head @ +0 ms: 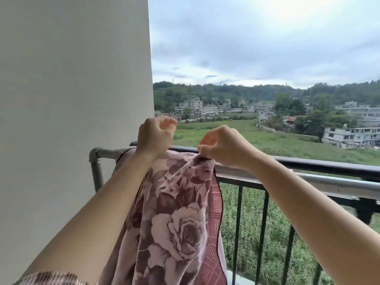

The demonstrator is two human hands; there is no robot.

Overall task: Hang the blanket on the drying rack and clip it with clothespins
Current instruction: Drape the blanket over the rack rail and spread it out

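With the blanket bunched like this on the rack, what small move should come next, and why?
Probably the right hand should draw the edge it pinches rightward along the grey rack bar. The blanket hangs bunched at the bar's left end, the bar to the right is bare, and no clothespin shows; the left hand is curled above it, holding nothing visible.

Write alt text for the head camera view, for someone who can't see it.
A person's right hand pinches the top edge of a pink floral blanket draped over a metal rail beside a black railing, while the left hand is raised beside it, fingers curled. Beyond lie green fields, houses and hills.
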